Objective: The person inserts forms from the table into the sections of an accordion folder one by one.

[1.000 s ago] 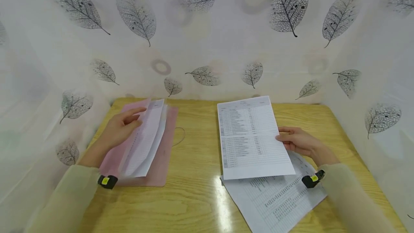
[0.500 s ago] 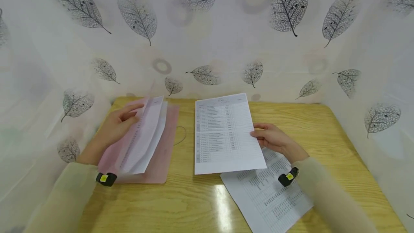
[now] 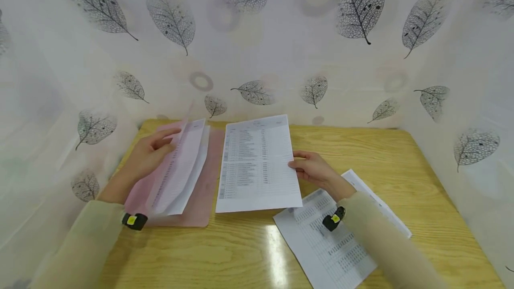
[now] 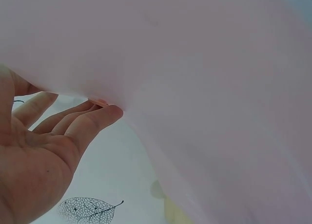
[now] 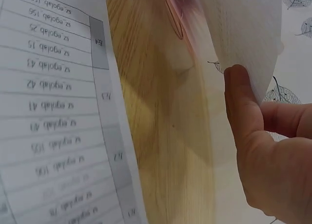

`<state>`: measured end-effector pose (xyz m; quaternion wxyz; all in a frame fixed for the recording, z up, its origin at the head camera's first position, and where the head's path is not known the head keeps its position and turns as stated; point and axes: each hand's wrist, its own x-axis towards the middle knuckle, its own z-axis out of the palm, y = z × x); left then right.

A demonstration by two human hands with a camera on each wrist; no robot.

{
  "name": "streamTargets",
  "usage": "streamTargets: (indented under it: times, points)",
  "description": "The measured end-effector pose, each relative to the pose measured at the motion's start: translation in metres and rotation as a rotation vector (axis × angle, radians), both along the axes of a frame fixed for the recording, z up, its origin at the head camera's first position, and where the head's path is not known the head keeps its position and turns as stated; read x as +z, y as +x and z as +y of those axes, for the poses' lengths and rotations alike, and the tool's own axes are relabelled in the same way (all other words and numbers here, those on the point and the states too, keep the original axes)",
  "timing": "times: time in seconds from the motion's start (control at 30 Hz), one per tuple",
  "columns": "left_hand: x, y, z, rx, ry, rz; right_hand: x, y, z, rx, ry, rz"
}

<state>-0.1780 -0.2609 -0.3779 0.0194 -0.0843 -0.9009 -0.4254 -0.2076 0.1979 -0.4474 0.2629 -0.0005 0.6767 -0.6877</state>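
The printed sheet, pinched at its edge by the right hand, had travelled left to just beside the pink folder. The left hand held the folder's pages apart; the sheet was not yet inside, more sheets waiting on the worktop.

**Sheet carried leftward across the table**

My right hand has carried the printed sheet it pinches by the right edge from the right half of the table toward the left, and the sheet's left edge now overlaps the right side of the pink folder. A second ago it hung over the stack of printed pages near the front right; now that stack lies mostly uncovered, with another page edge showing behind my right sleeve. My right forearm now crosses over the stack.
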Motion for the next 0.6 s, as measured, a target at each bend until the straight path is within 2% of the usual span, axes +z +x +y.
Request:
streamTargets:
  times: [0.2,0.6]
  points:
    - [0.001,0.000,0.000,0.000,0.041,-0.007,-0.002,-0.002,-0.017,-0.022,-0.047,0.008]
    - [0.003,-0.001,0.003,-0.009,0.073,-0.021,0.006,0.000,-0.042,-0.051,-0.071,-0.003]
